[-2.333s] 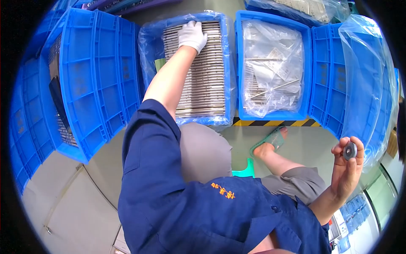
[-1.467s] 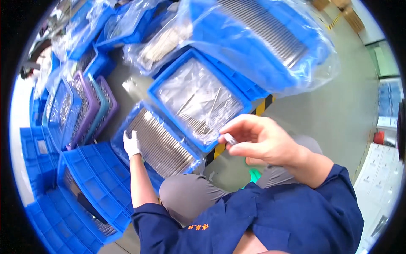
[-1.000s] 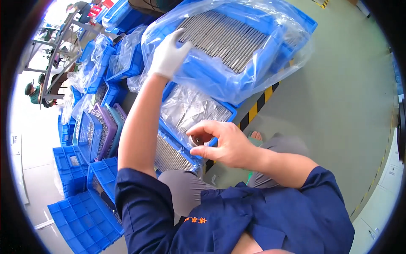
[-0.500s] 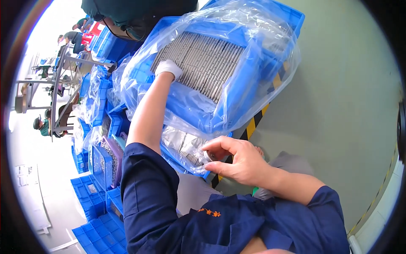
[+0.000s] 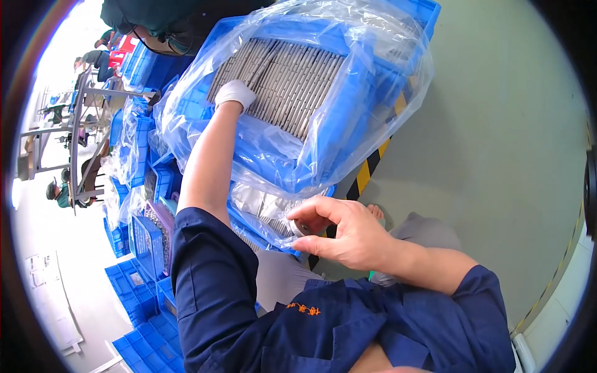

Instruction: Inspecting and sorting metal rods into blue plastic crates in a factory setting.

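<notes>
My left hand (image 5: 235,95), in a white glove, rests on the left part of a bed of thin metal rods (image 5: 292,87) laid closely side by side. Its fingers curl down out of sight, so their grip cannot be made out. The rods lie in a blue crate (image 5: 258,163) lined with a clear plastic bag (image 5: 339,146). Nearer my body, my bare right hand (image 5: 348,233) is closed between thumb and curled fingers on a small silvery metal piece (image 5: 301,228). It hovers over a lower blue crate (image 5: 273,239) with more metal parts and plastic film.
Stacked blue crates (image 5: 134,283) and a purple-edged bin (image 5: 163,217) of small parts stand at the left. Black and yellow floor tape (image 5: 367,171) runs beside the crates. A person in dark clothes (image 5: 180,25) is close at the far left; others sit farther off.
The crate and both hands appear slightly farther left in the picture as the view shifts. A dark slanting gap between rods shows near my left hand. The right hand keeps its grip.
</notes>
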Tool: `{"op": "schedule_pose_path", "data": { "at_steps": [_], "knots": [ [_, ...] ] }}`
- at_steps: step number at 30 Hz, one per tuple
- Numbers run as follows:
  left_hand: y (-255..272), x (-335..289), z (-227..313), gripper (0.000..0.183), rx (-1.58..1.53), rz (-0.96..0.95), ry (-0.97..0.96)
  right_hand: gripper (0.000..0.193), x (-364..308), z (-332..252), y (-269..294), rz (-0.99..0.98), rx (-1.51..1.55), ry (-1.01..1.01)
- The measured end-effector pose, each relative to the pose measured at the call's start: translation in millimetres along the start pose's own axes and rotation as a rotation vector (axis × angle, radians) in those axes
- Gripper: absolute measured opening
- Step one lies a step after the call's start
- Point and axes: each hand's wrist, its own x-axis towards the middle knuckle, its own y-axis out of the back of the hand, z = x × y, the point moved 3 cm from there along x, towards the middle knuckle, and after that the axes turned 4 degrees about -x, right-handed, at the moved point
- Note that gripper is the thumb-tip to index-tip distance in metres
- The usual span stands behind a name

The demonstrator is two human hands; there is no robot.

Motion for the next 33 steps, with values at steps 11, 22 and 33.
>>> {"op": "schedule_pose_path", "data": {
  "at_steps": [11,22,33],
  "knots": [
    [64.5,-75.5,-20.8,0.027,-0.122,0.385,-0.127,0.031,2.6,7.6,-37.0,-0.146,0.226,-0.066],
    [30.9,-360.4,-118.7,0.020,-2.055,-0.216,0.061,0.019,31.9,35.8,-140.3,-0.231,0.412,-0.219],
    [-57.6,-542.2,-138.0,0.059,-2.676,-0.134,0.317,0.016,-3.9,62.3,-287.7,-0.655,0.548,-0.317]
  ]
}}
